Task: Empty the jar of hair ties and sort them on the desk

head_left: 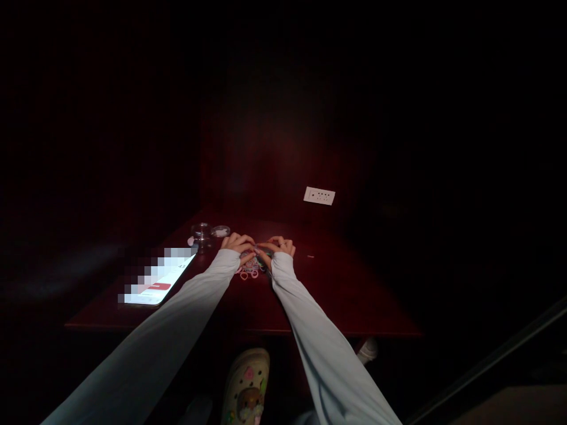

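Observation:
Both my arms, in pale long sleeves, reach out over a dark red table (345, 295). My left hand (238, 242) and my right hand (280, 245) meet at the table's middle, fingers curled and pinched together on a small colourful piece (259, 255) between them. Several small pink loops (248, 273) lie on the table just below my hands. What the fingers pinch is too small and dark to name.
A lit phone (156, 281) lies at the left of the table. A small clear jar (201, 235) and its lid (220, 231) stand behind my left hand. A white socket plate (319, 195) sits on the dark back wall. A decorated clog (245, 386) shows under the table.

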### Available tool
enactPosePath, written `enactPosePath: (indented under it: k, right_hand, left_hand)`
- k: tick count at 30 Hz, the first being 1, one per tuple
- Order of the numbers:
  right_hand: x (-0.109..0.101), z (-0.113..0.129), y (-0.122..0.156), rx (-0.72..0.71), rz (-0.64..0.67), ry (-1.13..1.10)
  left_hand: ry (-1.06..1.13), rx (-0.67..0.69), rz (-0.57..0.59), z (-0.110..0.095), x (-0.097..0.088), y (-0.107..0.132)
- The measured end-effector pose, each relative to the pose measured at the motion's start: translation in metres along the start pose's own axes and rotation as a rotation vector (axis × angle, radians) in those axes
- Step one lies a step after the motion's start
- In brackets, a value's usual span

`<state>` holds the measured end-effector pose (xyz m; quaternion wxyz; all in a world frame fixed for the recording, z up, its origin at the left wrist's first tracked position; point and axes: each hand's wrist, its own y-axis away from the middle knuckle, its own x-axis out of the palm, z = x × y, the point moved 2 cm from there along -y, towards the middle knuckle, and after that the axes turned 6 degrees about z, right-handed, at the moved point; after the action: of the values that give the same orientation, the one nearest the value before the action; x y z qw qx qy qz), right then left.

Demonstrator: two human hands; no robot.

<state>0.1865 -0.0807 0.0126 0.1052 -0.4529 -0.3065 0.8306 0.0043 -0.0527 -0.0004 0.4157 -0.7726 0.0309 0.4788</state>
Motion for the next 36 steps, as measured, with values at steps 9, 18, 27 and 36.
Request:
enactPosePath:
  k: [9,18,27,36]
  right_hand:
    - [0.003,0.000,0.000,-0.031,0.043,0.040]
    - [0.003,-0.004,0.000,0.017,0.033,0.021]
    - [-0.003,-0.007,0.000,0.108,-0.015,-0.036]
    - [-0.049,-0.066,-0.002,0.553,-0.309,-0.029]
  left_hand:
    - [-0.051,0.055,-0.001,0.006,0.006,0.000]
    - [-0.007,-0.012,-0.010,-0.001,-0.001,0.000]
    - [-0.010,-0.010,-0.034,0.003,0.002,0.003]
    - [-0.023,-0.040,-0.087,-0.005,-0.003,0.005]
